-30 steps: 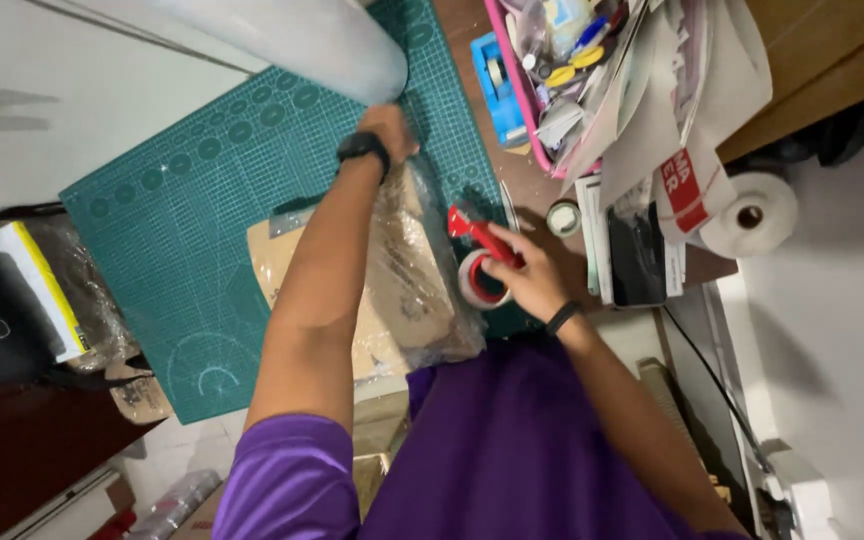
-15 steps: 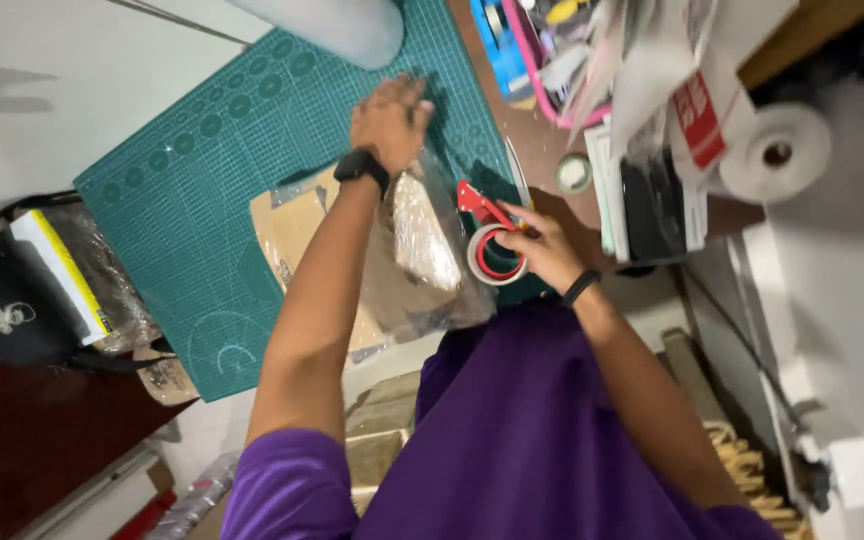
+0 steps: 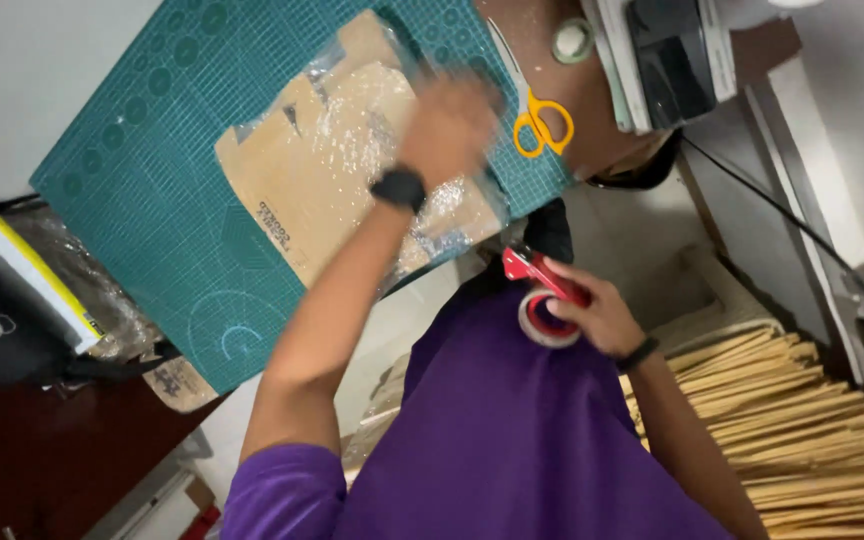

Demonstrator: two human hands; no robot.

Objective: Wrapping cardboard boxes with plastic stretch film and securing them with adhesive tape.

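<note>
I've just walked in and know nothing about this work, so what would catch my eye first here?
Probably the big teal cutting mat on the desk, with a flattened cardboard piece in clear wrap lying on it and the blurred left hand over that. Next, the red tape dispenser gripped in the right hand near the purple shirt, and the yellow-handled scissors at the mat's edge.

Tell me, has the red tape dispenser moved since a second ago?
Yes. The red tape dispenser in the right hand has drawn back off the green cutting mat, toward the body.

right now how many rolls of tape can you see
2: one on the red dispenser in the right hand, near the purple shirt; a small roll on the brown desk above the yellow scissors. Others may be hidden.
</note>
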